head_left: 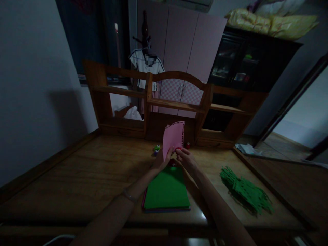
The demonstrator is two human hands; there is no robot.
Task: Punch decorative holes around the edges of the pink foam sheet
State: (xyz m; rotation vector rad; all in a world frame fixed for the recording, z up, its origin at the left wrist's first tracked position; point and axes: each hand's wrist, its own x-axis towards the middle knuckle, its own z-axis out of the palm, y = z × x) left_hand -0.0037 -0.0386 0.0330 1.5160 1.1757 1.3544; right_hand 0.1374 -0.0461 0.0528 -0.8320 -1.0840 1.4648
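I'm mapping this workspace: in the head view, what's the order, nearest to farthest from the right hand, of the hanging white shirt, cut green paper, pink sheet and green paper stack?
1. Pink sheet: held up by the left hand, right by the right hand.
2. Green paper stack: on the desk, towards the wearer.
3. Cut green paper: desk's right side.
4. White shirt: beyond the desk.

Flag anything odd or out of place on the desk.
The green cut paper at the right lies in a ragged heap, unlike the neat paper stack in the middle. No spill visible.
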